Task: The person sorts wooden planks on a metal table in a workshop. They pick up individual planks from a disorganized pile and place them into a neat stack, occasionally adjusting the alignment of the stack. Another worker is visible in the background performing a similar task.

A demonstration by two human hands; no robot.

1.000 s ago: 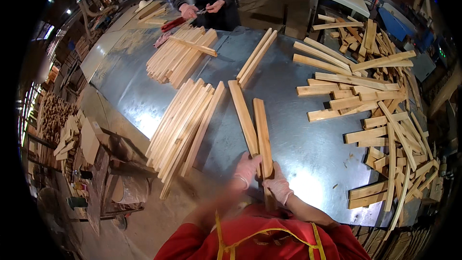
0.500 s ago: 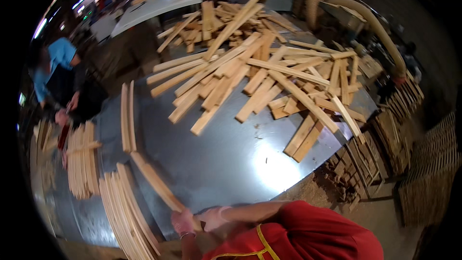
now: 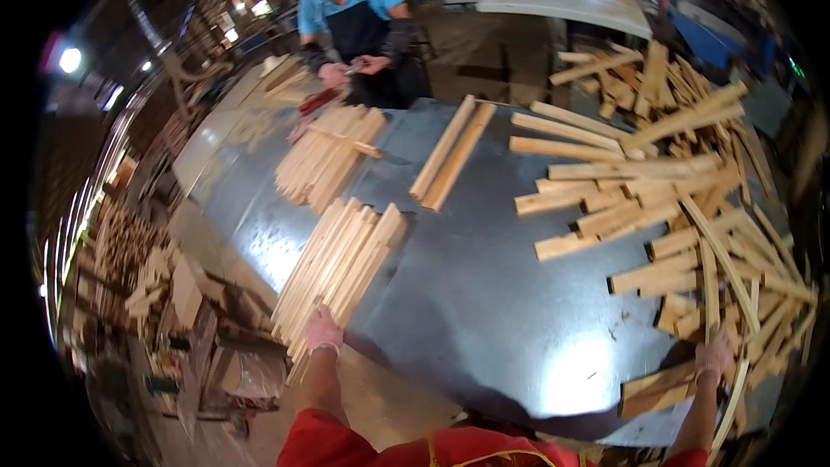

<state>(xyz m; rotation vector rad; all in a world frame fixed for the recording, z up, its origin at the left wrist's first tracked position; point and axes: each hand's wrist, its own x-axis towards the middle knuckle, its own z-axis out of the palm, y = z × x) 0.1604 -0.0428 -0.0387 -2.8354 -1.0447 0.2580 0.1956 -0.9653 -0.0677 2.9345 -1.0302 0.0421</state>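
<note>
My left hand (image 3: pixel 322 331), in a pink glove, is closed over the near end of a wooden strip in a neat stack of strips (image 3: pixel 339 251). Those strips lie side by side, pointing away from me. Far to the right, my right hand (image 3: pixel 714 353), gloved too, is closed round the near end of a wooden strip (image 3: pixel 710 285) in a loose pile (image 3: pixel 635 199). Its fingertips are partly hidden. Two more strips (image 3: pixel 451 154) lie parallel on the grey metal table (image 3: pixel 467 294), between stack and pile.
Across the table a person in a blue shirt and dark apron (image 3: pixel 359 30) handles something small. A second stack of strips (image 3: pixel 333 156), with one strip laid across it, is before them. A white table (image 3: pixel 566 2) stands behind. Scrap wood (image 3: pixel 194 303) lies at the left.
The view has swung left. Both my hands were together on one strip; now they are far apart, the left at the stack and the right in the loose pile.
</note>
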